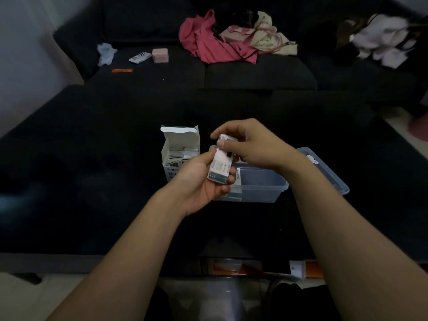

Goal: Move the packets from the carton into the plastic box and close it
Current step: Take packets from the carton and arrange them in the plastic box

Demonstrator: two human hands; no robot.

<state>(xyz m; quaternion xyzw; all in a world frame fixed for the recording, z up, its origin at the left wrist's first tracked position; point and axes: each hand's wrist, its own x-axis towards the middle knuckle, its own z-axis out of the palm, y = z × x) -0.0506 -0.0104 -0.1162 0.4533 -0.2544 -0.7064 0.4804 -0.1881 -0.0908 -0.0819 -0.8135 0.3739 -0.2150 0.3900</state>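
Packets (220, 162) in a stack: we grip them with both hands, left hand (201, 181) below, right hand (249, 144) above, over the plastic box (261, 188), beside the open carton (179, 151).

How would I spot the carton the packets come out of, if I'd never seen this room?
Start at the dark table in front of the sofa. Just left of the clear plastic box, behind the left hand, stands a small white carton. Unlike the box, it is opaque cardboard, upright, with its top flap open.

Head camera, looking forward and down (wide-angle), close above table (92, 181)
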